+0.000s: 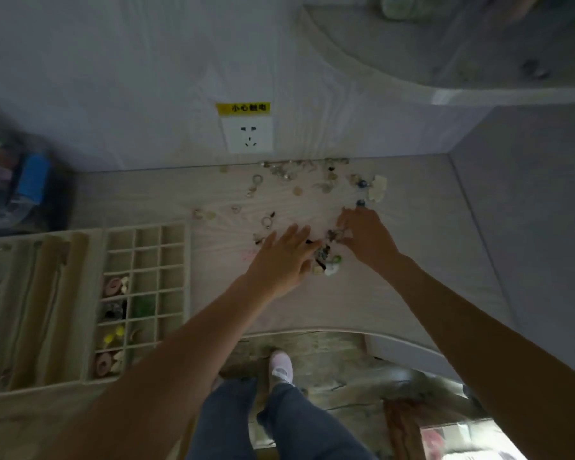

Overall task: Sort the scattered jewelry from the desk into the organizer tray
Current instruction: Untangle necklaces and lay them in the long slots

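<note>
Scattered jewelry (289, 180) lies across the pale wooden desk (429, 247), thickest near the back wall. A small heap of pieces (327, 257) sits between my two hands. My left hand (284, 257) lies flat on the desk with straight fingers, touching the heap's left side. My right hand (365, 237) hovers over the heap with curled fingers that pinch a dark piece from it. The organizer tray (186, 280) stands at the left, a grid of small cells; pink, green, yellow and dark pieces lie in its near-left cells.
A wall socket (248, 134) with a yellow warning label sits above the desk's back edge. A clear bin with a blue thing (30, 177) stands at far left. A curved shelf (445, 61) overhangs top right. My legs and a white shoe (281, 366) show below the desk edge.
</note>
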`<state>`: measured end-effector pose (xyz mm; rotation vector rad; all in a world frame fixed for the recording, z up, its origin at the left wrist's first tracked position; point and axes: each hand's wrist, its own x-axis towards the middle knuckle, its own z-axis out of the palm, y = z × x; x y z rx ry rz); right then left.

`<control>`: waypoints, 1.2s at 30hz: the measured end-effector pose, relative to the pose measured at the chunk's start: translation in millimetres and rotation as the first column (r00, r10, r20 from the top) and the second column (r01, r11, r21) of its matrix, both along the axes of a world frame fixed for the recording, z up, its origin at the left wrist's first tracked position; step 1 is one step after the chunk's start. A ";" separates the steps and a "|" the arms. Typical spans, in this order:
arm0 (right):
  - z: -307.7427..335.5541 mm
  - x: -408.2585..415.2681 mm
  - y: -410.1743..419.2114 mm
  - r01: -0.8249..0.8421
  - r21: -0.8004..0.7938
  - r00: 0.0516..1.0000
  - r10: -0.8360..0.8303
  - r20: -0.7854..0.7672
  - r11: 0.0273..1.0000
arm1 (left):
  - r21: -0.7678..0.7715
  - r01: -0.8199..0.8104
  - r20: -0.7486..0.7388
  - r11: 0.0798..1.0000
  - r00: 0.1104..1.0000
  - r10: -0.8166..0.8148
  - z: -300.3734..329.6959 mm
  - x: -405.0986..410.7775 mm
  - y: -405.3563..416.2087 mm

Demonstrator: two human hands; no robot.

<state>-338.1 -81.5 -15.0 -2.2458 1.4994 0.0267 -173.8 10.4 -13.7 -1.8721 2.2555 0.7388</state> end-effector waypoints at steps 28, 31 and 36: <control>120.5 31.1 -14.6 0.069 0.515 0.645 -0.432 0.631 0.855 | 0.300 -0.514 -0.743 0.804 0.403 0.535 98.8 34.5 -26.6; 118.2 46.9 -9.2 -0.008 0.531 0.668 -0.391 0.633 0.847 | 0.323 -0.570 -0.735 0.756 0.352 0.580 104.9 54.5 -16.1; 117.5 87.5 1.2 -0.165 0.468 0.763 -0.188 0.618 0.868 | 0.136 -0.728 -0.669 0.672 0.433 0.605 109.3 90.0 5.9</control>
